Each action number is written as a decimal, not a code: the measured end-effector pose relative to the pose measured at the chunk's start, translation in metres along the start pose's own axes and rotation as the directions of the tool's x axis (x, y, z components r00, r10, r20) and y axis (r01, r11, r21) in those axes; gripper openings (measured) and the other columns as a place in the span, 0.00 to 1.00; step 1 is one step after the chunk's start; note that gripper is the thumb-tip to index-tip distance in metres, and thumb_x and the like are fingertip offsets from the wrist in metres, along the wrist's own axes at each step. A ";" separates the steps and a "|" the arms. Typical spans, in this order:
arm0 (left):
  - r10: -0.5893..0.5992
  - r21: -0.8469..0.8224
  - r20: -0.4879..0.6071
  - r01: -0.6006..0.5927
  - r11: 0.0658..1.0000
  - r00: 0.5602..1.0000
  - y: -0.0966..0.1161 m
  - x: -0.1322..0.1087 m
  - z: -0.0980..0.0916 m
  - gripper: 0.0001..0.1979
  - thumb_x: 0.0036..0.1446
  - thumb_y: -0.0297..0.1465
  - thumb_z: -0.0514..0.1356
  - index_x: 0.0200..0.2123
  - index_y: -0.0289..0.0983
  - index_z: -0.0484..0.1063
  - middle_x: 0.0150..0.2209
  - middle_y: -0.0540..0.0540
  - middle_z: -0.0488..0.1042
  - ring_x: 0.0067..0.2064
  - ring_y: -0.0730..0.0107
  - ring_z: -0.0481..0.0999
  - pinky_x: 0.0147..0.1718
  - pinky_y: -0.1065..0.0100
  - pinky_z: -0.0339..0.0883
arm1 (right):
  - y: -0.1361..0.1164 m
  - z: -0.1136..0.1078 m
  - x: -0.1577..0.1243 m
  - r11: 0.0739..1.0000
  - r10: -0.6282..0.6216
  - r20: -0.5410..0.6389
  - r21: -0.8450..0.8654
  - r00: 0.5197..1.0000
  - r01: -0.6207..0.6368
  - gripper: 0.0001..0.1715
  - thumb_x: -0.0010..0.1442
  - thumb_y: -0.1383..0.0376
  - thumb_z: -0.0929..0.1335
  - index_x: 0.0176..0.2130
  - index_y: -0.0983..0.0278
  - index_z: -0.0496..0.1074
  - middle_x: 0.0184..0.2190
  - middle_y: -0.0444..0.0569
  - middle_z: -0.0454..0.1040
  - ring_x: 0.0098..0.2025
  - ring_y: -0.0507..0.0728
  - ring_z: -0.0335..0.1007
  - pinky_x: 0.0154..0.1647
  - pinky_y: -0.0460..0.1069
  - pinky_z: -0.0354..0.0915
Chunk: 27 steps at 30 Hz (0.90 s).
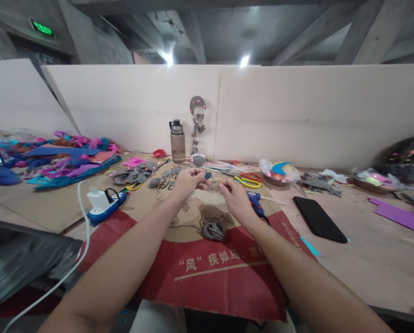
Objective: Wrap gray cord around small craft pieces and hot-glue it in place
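1. Printed cardboard point(228, 293) covers part of the tabletop point(376, 273)
2. Left hand point(189, 181): fingers pinch a small dark piece point(208, 175) at three o'clock
3. Right hand point(236, 195): fingers drawn together, whether grasping anything I cannot tell
4. A light pinch, with slack in the grey yarn coil point(214, 230) at six o'clock, should work best

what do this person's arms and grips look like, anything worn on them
The left arm and right arm are bare as far as they show: no sleeve, watch or bracelet in sight. The left grip and right grip have no gloves; rings are too small to rule out.
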<state>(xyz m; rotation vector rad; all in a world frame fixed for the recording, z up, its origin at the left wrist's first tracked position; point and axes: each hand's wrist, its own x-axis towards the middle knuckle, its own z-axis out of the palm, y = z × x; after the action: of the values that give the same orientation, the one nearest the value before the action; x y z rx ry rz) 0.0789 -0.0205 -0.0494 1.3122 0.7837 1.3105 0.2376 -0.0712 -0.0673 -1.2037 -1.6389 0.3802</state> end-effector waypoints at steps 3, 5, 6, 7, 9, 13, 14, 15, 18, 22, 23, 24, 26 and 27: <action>0.020 -0.107 -0.120 -0.032 0.994 0.993 0.009 0.009 -0.013 0.06 0.49 0.28 0.62 0.30 0.32 0.68 0.24 0.49 0.72 0.25 0.75 0.75 0.24 0.75 0.69 | -0.004 -0.005 0.001 0.994 0.041 0.012 0.102 0.999 -0.042 0.13 0.57 0.57 0.62 0.26 0.63 0.65 0.21 0.40 0.61 0.26 0.51 0.56 0.27 0.46 0.53; 0.044 -0.166 -0.205 -0.078 0.983 0.978 0.015 0.014 -0.022 0.05 0.49 0.26 0.61 0.29 0.32 0.67 0.24 0.48 0.73 0.25 0.75 0.75 0.27 0.73 0.71 | -0.009 -0.012 0.001 0.976 0.096 0.038 0.193 0.995 -0.101 0.14 0.55 0.55 0.63 0.27 0.63 0.66 0.19 0.38 0.58 0.23 0.50 0.53 0.24 0.46 0.51; 0.061 -0.190 -0.238 -0.108 0.976 0.969 0.018 0.016 -0.026 0.04 0.49 0.26 0.61 0.29 0.32 0.67 0.24 0.48 0.73 0.26 0.74 0.76 0.29 0.72 0.71 | -0.012 -0.016 0.001 0.960 0.125 0.065 0.245 0.990 -0.137 0.15 0.55 0.54 0.64 0.28 0.63 0.67 0.18 0.37 0.56 0.21 0.49 0.50 0.22 0.45 0.49; 0.078 -0.210 -0.266 -0.136 0.968 0.961 0.021 0.017 -0.030 0.04 0.49 0.25 0.61 0.29 0.32 0.67 0.24 0.48 0.73 0.26 0.74 0.76 0.30 0.71 0.72 | -0.016 -0.021 0.001 0.938 0.151 0.100 0.299 0.983 -0.174 0.15 0.54 0.53 0.65 0.29 0.62 0.67 0.17 0.36 0.53 0.19 0.49 0.47 0.20 0.45 0.47; 0.111 -0.238 -0.320 -0.193 0.952 0.941 0.024 0.020 -0.037 0.04 0.49 0.26 0.61 0.28 0.32 0.68 0.25 0.47 0.74 0.27 0.74 0.76 0.32 0.71 0.72 | -0.023 -0.033 0.001 0.884 0.180 0.186 0.399 0.966 -0.242 0.17 0.53 0.51 0.66 0.29 0.62 0.67 0.16 0.35 0.50 0.17 0.47 0.43 0.18 0.44 0.43; 0.164 -0.276 -0.422 -0.298 0.914 0.892 0.028 0.026 -0.051 0.03 0.49 0.25 0.61 0.28 0.31 0.69 0.26 0.46 0.75 0.28 0.75 0.76 0.32 0.73 0.72 | -0.038 -0.063 -0.004 0.820 0.134 0.350 0.486 0.927 -0.302 0.16 0.54 0.52 0.68 0.30 0.63 0.68 0.17 0.35 0.51 0.17 0.46 0.41 0.16 0.43 0.40; 0.176 -0.280 -0.439 -0.321 0.905 0.881 0.028 0.027 -0.053 0.02 0.49 0.25 0.61 0.28 0.32 0.70 0.27 0.46 0.76 0.29 0.75 0.76 0.32 0.74 0.72 | -0.041 -0.070 -0.006 0.827 0.102 0.404 0.473 0.909 -0.303 0.16 0.55 0.52 0.67 0.31 0.63 0.69 0.17 0.36 0.52 0.17 0.46 0.43 0.16 0.42 0.41; 0.189 -0.280 -0.452 -0.340 0.898 0.872 0.028 0.028 -0.056 0.02 0.49 0.26 0.61 0.28 0.32 0.70 0.27 0.46 0.76 0.30 0.76 0.77 0.33 0.74 0.72 | -0.043 -0.076 -0.008 0.846 0.062 0.476 0.440 0.877 -0.299 0.16 0.56 0.53 0.67 0.32 0.63 0.70 0.18 0.37 0.55 0.17 0.46 0.46 0.17 0.42 0.44; 0.207 -0.271 -0.456 -0.357 0.894 0.866 0.027 0.030 -0.056 0.04 0.50 0.27 0.61 0.29 0.32 0.70 0.28 0.46 0.76 0.30 0.76 0.77 0.33 0.75 0.71 | -0.043 -0.088 -0.011 0.947 -0.035 0.726 0.243 0.687 -0.208 0.15 0.56 0.54 0.67 0.33 0.63 0.75 0.25 0.44 0.70 0.25 0.50 0.63 0.24 0.45 0.59; 0.221 -0.258 -0.325 -0.311 0.915 0.920 0.027 0.024 -0.046 0.08 0.48 0.30 0.63 0.31 0.32 0.70 0.27 0.48 0.75 0.26 0.77 0.75 0.27 0.76 0.69 | -0.024 -0.091 -0.005 0.984 0.123 0.588 -0.179 0.799 -0.019 0.17 0.59 0.56 0.64 0.29 0.62 0.77 0.26 0.47 0.76 0.28 0.54 0.69 0.28 0.47 0.61; 0.225 -0.244 -0.291 -0.300 0.922 0.930 0.027 0.022 -0.043 0.09 0.47 0.30 0.64 0.31 0.32 0.70 0.26 0.49 0.74 0.25 0.77 0.74 0.25 0.76 0.68 | -0.016 -0.091 -0.002 0.942 0.183 0.452 -0.334 0.873 -0.025 0.19 0.60 0.57 0.63 0.27 0.63 0.76 0.24 0.48 0.75 0.26 0.54 0.68 0.27 0.47 0.60; 0.231 -0.226 -0.268 -0.294 0.929 0.935 0.027 0.021 -0.041 0.10 0.46 0.31 0.64 0.31 0.32 0.70 0.25 0.50 0.74 0.24 0.77 0.74 0.23 0.76 0.67 | -0.009 -0.091 0.000 0.872 0.226 0.319 -0.488 0.920 -0.045 0.19 0.60 0.59 0.62 0.26 0.64 0.76 0.24 0.50 0.75 0.24 0.54 0.68 0.26 0.48 0.59; 0.242 -0.190 -0.261 -0.296 0.936 0.934 0.028 0.018 -0.038 0.12 0.44 0.32 0.65 0.31 0.32 0.69 0.24 0.51 0.72 0.22 0.77 0.73 0.20 0.77 0.64 | 0.007 -0.091 0.003 0.685 0.289 0.149 -0.722 0.946 -0.095 0.18 0.60 0.60 0.62 0.27 0.66 0.76 0.26 0.56 0.76 0.26 0.57 0.70 0.28 0.49 0.60; 0.249 -0.180 -0.273 -0.303 0.936 0.929 0.028 0.018 -0.037 0.12 0.43 0.32 0.65 0.31 0.33 0.69 0.23 0.52 0.72 0.22 0.77 0.72 0.20 0.77 0.63 | 0.014 -0.091 0.004 0.608 0.319 0.117 -0.786 0.940 -0.109 0.17 0.59 0.59 0.63 0.30 0.68 0.76 0.29 0.59 0.77 0.29 0.59 0.72 0.29 0.50 0.61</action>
<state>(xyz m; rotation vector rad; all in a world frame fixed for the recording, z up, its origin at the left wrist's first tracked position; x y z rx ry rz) 0.0401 -0.0010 -0.0243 1.1231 0.6116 1.7614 0.3223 -0.0884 -0.0365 -2.0957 -1.9525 -0.0765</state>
